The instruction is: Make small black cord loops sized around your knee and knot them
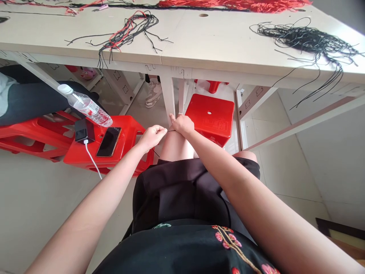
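Observation:
A thin black cord (pixel 172 131) runs across the knee between my two hands. My left hand (pixel 153 137) is closed in a pinch on one end of it, just left of the knee. Over the knee rests my right hand (pixel 182 124), its fingers curled and pointing away from me; the cord runs in under it, and its fingertips are largely hidden. On the table lie a bundle of black and red cords (pixel 128 30) at the left and a larger tangle of black cords (pixel 309 40) at the right, with ends hanging over the edge.
The table (pixel 213 42) spans the top, with red threads (pixel 236 4) behind. A red stool (pixel 125 140) holds a bottle (pixel 88 108), a phone (pixel 108 142) and a charger (pixel 84 130). Another red stool (pixel 209 116) stands under the table. A person's dark-clothed leg (pixel 37 99) is at left.

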